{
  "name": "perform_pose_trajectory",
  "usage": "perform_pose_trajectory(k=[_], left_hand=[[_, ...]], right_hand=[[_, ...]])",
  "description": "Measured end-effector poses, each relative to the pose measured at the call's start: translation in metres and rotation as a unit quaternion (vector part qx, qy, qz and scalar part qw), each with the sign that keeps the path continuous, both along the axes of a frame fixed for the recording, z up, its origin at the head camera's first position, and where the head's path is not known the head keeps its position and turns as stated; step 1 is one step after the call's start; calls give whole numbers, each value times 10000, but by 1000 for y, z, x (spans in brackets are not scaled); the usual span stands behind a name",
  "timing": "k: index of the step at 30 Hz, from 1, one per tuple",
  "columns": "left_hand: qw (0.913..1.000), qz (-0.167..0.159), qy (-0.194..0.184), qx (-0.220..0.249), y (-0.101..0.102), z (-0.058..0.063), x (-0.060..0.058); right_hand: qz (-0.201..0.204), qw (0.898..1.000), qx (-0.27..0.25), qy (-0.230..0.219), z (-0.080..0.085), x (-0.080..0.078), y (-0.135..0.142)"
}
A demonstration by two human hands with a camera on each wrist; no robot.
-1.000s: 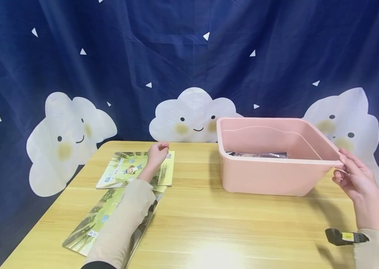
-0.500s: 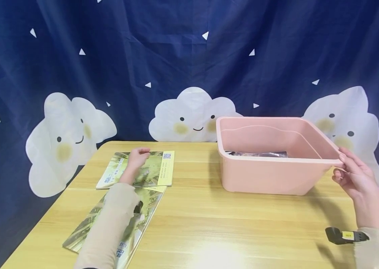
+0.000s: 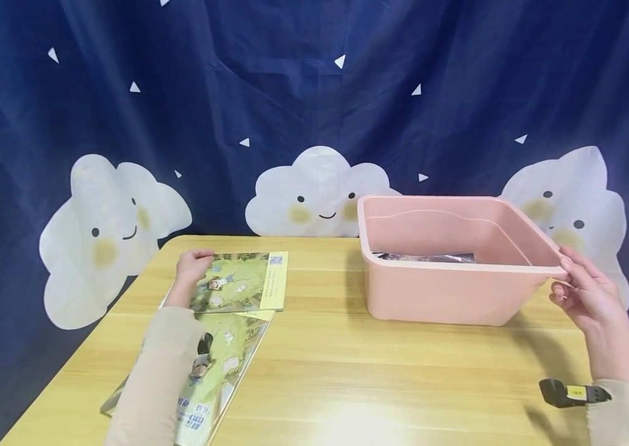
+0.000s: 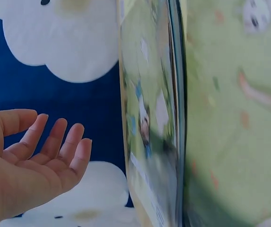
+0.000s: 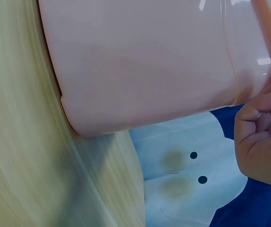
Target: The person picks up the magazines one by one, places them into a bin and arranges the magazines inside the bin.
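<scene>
In the head view my left hand (image 3: 194,267) is over the left end of a green illustrated booklet (image 3: 241,282) lying near the far table edge. Its fingers are loosely bent and hold nothing; the left wrist view shows this hand (image 4: 43,161) apart from the booklet (image 4: 149,104). A second booklet (image 3: 236,347) with similar art lies nearer, partly hidden under my left sleeve. On the right, my right hand (image 3: 595,294) pinches the rim corner of a pink plastic bin (image 3: 448,294). The right wrist view shows curled fingers (image 5: 263,113) at that rim.
Inside the bin lies a dark, glossy flat item (image 3: 431,257), mostly hidden by the front wall. A wooden table (image 3: 347,365) carries everything. Behind it hangs a dark blue curtain (image 3: 292,99) with white clouds and triangles.
My left hand has moved left across the far booklet, from its right part to its left end, uncovering the picture and the yellow strip. The right hand and the bin have stayed in place.
</scene>
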State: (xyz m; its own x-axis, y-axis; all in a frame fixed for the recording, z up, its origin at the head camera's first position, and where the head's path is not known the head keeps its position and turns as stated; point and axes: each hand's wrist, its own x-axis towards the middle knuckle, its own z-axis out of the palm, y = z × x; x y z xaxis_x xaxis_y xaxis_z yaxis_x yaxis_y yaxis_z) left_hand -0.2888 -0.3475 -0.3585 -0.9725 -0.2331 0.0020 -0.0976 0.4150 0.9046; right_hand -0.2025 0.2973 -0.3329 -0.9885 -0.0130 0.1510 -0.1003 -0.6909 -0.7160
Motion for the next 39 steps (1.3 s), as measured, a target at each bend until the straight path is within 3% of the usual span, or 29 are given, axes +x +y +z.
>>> perform_pose_trajectory(k=[5, 10, 18, 23, 30, 39], left_hand=[[9997, -141, -72, 194, -13, -1, 1], [9999, 26, -120, 69, -22, -1, 0], [9957, 277, -302, -833, -32, -5, 6], [9953, 405, -282, -834, -39, -11, 6], [9947, 839, -137, -585, -49, -19, 7], [9928, 914, -510, -586, -58, -25, 14]], right_hand=[[-1, 10000, 10, 17, 0, 0, -1], [18, 10000, -33, 86, 0, -1, -1], [48, 9999, 21, 97, 1, -2, -2], [61, 9999, 41, 84, 1, -3, -1], [71, 9999, -35, 64, 0, -3, 0], [75, 10000, -52, 21, 1, -2, 0]])
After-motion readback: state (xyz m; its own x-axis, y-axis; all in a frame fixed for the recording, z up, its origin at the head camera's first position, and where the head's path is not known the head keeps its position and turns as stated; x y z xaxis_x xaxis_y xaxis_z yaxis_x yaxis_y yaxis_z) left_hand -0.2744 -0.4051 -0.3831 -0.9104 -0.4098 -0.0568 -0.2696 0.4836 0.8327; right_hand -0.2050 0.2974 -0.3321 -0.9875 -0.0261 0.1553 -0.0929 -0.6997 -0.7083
